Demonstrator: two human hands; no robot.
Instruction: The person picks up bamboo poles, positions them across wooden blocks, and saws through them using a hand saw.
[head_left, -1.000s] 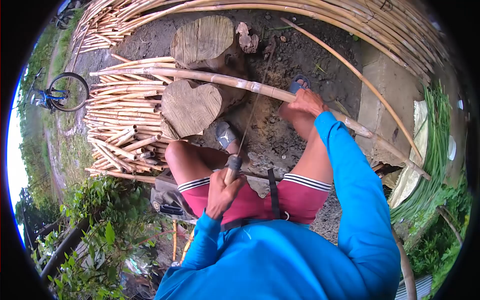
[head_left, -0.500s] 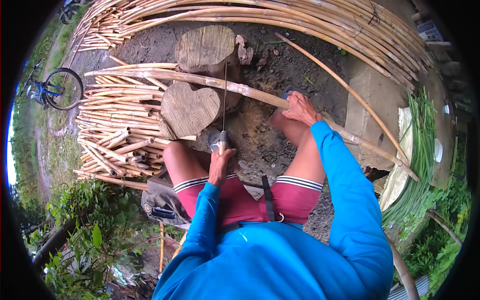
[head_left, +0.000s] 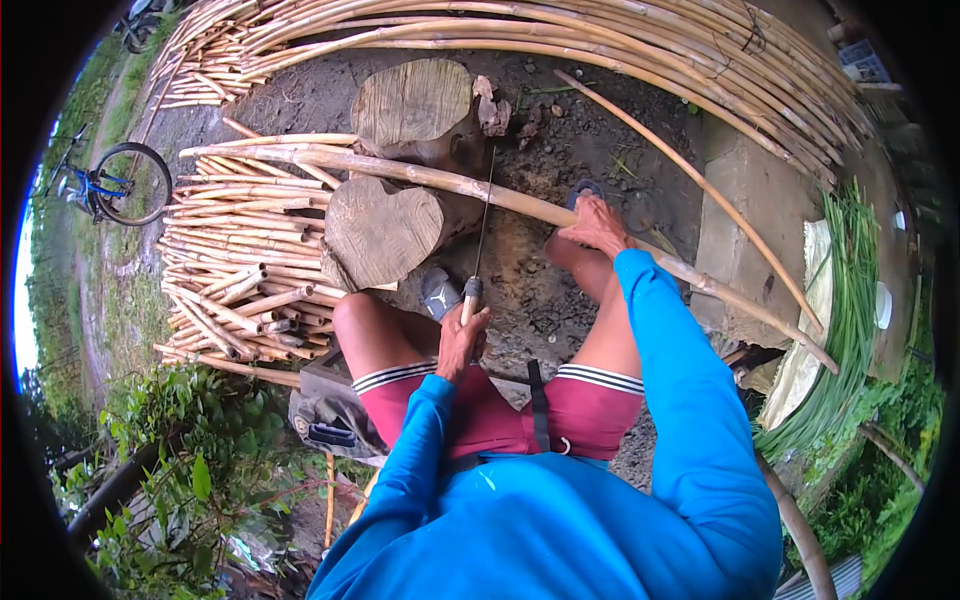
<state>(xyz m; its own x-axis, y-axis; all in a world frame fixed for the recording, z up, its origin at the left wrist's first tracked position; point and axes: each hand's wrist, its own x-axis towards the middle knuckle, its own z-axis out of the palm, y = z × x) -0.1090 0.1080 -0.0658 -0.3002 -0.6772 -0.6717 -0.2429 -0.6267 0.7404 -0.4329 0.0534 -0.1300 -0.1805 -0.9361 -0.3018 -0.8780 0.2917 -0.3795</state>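
My left hand [head_left: 462, 338] is wrapped round the handle of a long thin blade [head_left: 485, 225], held upright in view between my knees, its upper part crossing the bamboo pole. My right hand [head_left: 598, 226] grips a long bamboo pole [head_left: 440, 180] near my right knee. The pole slants from the upper left to the lower right and passes over the gap between two wooden stumps, the round one [head_left: 412, 100] and the heart-shaped one [head_left: 382, 232]. Whether blade and pole touch, I cannot tell.
Cut bamboo pieces [head_left: 235, 250] lie piled at the left. Long poles [head_left: 600, 35] curve along the top, and a single thin pole [head_left: 700, 180] lies at the right. Green stalks [head_left: 850, 300] rest on a pale sack. A bicycle [head_left: 125, 185] stands far left.
The blade swung left toward the stumps, then back right to a position between the two. The pole shifted slightly with my right hand, which stays closed on it.
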